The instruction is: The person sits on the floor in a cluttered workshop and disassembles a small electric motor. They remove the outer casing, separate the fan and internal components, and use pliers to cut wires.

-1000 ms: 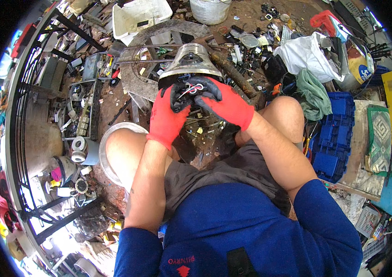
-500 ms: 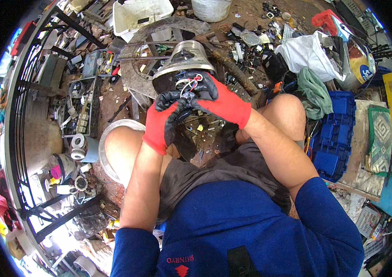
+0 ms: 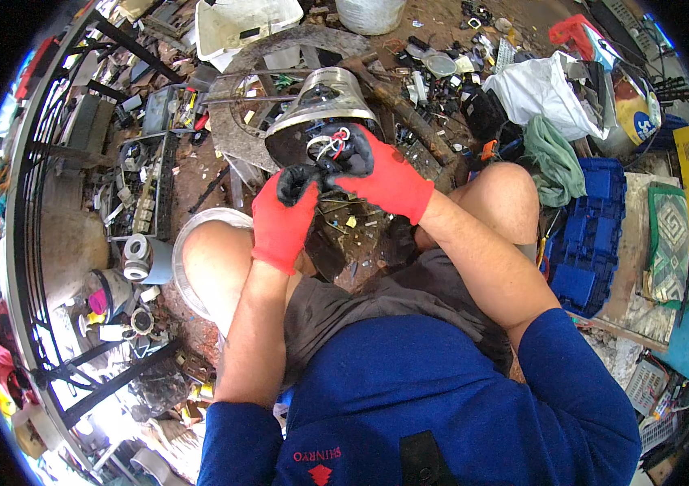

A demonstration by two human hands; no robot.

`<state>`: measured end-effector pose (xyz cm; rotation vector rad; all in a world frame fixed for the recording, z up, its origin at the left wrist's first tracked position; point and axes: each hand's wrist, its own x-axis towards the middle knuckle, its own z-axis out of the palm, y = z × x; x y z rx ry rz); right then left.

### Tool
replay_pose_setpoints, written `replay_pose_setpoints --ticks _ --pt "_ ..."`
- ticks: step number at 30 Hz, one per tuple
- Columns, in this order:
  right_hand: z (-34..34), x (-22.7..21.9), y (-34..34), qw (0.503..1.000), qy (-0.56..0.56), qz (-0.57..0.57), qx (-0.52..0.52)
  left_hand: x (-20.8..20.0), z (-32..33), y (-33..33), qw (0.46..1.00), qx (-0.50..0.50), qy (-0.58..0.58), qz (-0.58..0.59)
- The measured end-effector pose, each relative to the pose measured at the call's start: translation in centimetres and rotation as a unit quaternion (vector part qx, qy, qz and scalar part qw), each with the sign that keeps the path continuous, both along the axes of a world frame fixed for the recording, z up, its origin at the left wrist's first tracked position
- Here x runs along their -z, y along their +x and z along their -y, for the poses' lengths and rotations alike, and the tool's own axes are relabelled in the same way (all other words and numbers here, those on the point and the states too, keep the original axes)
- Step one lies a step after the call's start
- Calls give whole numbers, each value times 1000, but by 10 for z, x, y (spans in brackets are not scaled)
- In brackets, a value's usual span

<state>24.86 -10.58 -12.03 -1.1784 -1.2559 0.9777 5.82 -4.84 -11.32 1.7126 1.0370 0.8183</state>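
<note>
Both my hands wear red gloves with black palms and fingers, and they meet in front of a silvery, bell-shaped metal housing (image 3: 330, 87) with a dark open rim. My right hand (image 3: 381, 170) is closed on a small bundle of white and red wires (image 3: 327, 146), which loop up above its fingers. Close against it, my left hand (image 3: 286, 212) is curled with thumb and fingers pinched together near the lower end of the bundle. Whatever sits between those left fingertips is dark and too small to make out.
Behind the housing lie a grey ring-shaped slab (image 3: 239, 77) and a rusty bar (image 3: 413, 121). A white basin (image 3: 249, 24) stands at the far left. Blue plastic cases (image 3: 592, 235), a green cloth (image 3: 551, 166) and a white sack (image 3: 543, 97) are on the right. A metal rack (image 3: 32, 202) borders the left.
My left hand has turned, its fingers curling in more tightly. The right hand and the wires have shifted slightly up and left. The housing has barely moved.
</note>
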Motion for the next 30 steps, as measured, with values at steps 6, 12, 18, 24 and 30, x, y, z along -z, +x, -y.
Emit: replay_pose_setpoints --ticks 6,12,18,24,30 --pt "-2 7 1 994 18 100 29 -4 -5 1 995 60 64 -54" --pt "9 -32 6 991 -11 132 -2 -9 -5 2 993 71 26 -94" --pt "6 -23 10 981 73 178 -1 12 -19 2 983 32 -176 42" --pt "6 -8 12 994 40 88 -44 11 -39 -10 946 243 144 -157" --pt "1 -1 16 992 58 108 -40 -13 -35 -4 976 169 -121 -64"
